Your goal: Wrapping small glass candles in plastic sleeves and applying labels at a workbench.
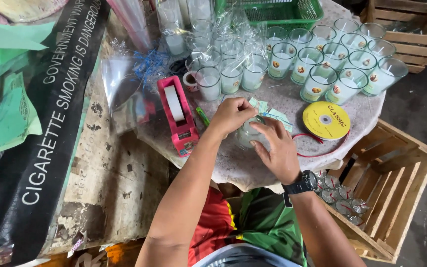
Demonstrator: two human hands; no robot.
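Bench point(268, 168): round top under a pale speckled cloth, carrying all work items; a dark printed banner point(50, 123) lying alongside at left.
Wooden crate point(396, 198): standing at right of the bench, below its edge; several finished pieces point(339, 193) in clear wrap with ribbon lying inside, judged as completed output.
Green basket point(277, 10): at the far edge of the bench, contents not readable.
Unwrapped glasses point(337, 64): large cluster of wax-filled candle glasses with small round labels, far right of the bench, no wrap visible; judged as the bulk of remaining work.
Wrapped glasses point(223, 59): smaller cluster at far centre, clear film gathered above the rims; ribbon not discernible, judged as partly finished.
Tape dispenser point(179, 116): pink, loaded with a white roll, just left of the hands.
Ribbon spool point(326, 120): yellow disc just right of the hands, red ribbon point(317, 148) trailing off toward the bench edge.
Label slips point(273, 116): small green-and-white papers lying just beyond the hands.
Candle glass in work point(249, 136): near centre of the bench, between both hands, largely covered by them.
Left hand point(233, 116): closed over the top and left side of the candle glass in work.
Right hand point(275, 148): fingers curled against its right side, gripping; wristwatch point(302, 184) on that wrist.
Progress estimate: early to middle stage; few pieces crated, many glasses untouched.
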